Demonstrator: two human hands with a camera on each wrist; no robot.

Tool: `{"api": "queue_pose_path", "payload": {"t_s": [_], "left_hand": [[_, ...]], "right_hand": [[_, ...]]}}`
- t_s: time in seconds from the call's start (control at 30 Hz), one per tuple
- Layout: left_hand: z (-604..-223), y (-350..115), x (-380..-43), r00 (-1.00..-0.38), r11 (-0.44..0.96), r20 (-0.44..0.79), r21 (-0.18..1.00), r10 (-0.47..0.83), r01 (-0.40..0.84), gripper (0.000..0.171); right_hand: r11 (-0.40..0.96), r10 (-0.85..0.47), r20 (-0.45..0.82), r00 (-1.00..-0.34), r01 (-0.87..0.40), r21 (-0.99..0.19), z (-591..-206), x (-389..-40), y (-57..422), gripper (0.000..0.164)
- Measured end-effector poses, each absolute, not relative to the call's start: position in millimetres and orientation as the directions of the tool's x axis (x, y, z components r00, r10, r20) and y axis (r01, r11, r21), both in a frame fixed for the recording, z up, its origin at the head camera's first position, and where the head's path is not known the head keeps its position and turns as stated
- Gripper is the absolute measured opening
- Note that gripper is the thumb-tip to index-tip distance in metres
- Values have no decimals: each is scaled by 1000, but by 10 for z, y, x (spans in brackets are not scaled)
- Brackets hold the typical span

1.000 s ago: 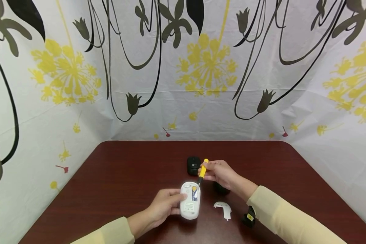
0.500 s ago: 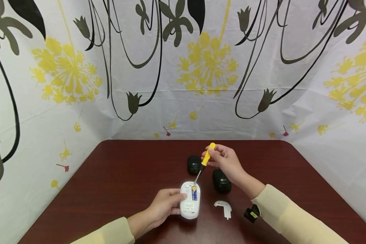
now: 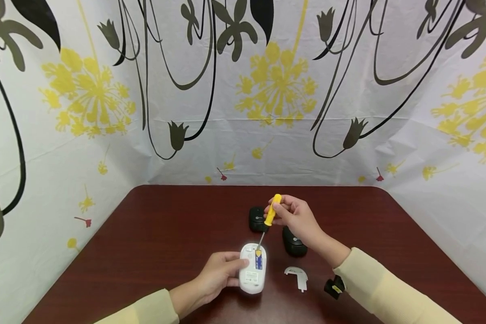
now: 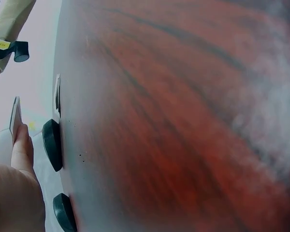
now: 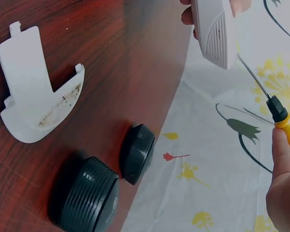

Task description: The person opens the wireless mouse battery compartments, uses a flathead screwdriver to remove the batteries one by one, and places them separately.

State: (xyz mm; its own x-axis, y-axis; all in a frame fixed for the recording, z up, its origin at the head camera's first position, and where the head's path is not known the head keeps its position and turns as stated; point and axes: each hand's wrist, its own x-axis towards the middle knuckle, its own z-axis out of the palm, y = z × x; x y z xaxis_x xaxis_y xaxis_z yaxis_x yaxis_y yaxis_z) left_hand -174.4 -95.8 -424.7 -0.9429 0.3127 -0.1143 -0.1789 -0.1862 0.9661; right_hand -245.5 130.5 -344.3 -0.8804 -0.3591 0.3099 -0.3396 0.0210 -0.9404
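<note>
My left hand (image 3: pixel 223 272) holds a white computer mouse (image 3: pixel 251 282), its underside facing up and the thumb over its edge. A blue and yellow battery (image 3: pixel 258 261) lies in the mouse's uncovered slot. My right hand (image 3: pixel 297 217) grips a screwdriver (image 3: pixel 273 209) by its yellow handle, the shaft slanting down. Its tip meets the mouse right at the battery's far end in the head view. On the table to the right rests the white battery cover (image 3: pixel 299 275), a curved piece with a tab, seen large in the right wrist view.
Two black mice stand beyond the white one, one farther back (image 3: pixel 257 218) and one (image 3: pixel 294 245) beneath my right hand. A dark red wooden table (image 3: pixel 178 216) carries everything. Patterned white cloth (image 3: pixel 210 157) hangs behind it. A black wrist camera (image 3: pixel 334 287) sits at my right cuff.
The screwdriver's tip has shifted from the battery's side to its far end. My right hand rose away, then came slightly back down. My left hand has kept the mouse nearly still.
</note>
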Motion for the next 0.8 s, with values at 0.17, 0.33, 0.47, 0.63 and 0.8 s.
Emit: {"api": "queue_pose_path", "payload": {"t_s": [0.17,0.33,0.47,0.63,0.8], "left_hand": [[-4254,-959,-1728,-942,-181,-108,968,319,-172,37],[-4265,-958,-1721,-941,-173,-112,969,318,-174,36],[-4276,-959,-1722,-938,-166,-112,971,328,-174,36],[-4282,-962,-1722,-937,-170,-111,970,331,-175,36],[-4284,-964,-1722,-938,-169,-112,970,329,-175,36]], "right_hand": [[49,-332,205,-921,-234,-971,-3500,-2531,1315,31],[22,-299,68,-952,-78,-997,-3581,-2613,1320,30],[-4,-288,-2,-958,3,-1000,-3643,-2661,1327,29],[-20,-292,-57,-955,66,-998,-3706,-2705,1336,32],[-22,-291,-94,-952,104,-994,-3749,-2734,1327,32]]}}
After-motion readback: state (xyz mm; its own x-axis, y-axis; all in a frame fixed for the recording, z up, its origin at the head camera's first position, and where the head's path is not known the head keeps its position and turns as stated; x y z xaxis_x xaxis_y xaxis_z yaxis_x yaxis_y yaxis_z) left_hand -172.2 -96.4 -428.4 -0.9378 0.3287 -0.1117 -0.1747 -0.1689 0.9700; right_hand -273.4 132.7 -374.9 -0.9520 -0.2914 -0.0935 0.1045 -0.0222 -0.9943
